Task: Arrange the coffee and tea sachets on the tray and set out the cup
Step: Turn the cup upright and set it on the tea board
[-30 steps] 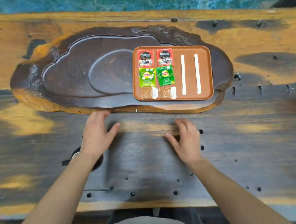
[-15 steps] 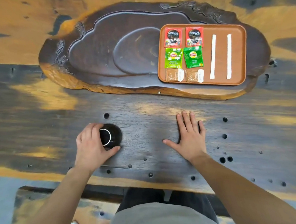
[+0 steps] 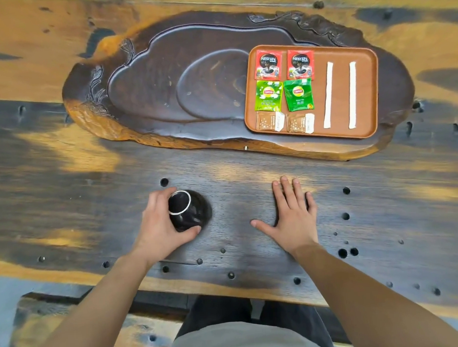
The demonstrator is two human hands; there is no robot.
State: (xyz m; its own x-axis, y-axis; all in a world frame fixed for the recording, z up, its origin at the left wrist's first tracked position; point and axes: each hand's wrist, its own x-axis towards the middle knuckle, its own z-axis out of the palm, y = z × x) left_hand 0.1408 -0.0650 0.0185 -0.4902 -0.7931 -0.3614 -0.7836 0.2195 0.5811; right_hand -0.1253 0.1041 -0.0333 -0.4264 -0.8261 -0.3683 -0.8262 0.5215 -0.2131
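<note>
Cup [image 3: 188,210] wrapped in left hand [image 3: 160,227], right hand [image 3: 293,215] flat, empty on table [image 3: 91,207]. Sachets [image 3: 283,91] sorted on tray [image 3: 372,91]; best to flip upright, set down gently nearby.

A dark carved wooden slab [image 3: 165,97] lies on a hole-dotted plank table [image 3: 249,172].

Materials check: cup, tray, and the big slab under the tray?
Cup: looks like glazed ceramic, glossy black with a pale rim; dark glass not ruled out. The left hand grips it.
Tray: smooth matte reddish-brown, uniform, no clear grain; could be finished wood or moulded plastic.
Slab: dark carved wood, satin sheen, visible grain rings, carved leaves and a raw lighter edge.
</note>
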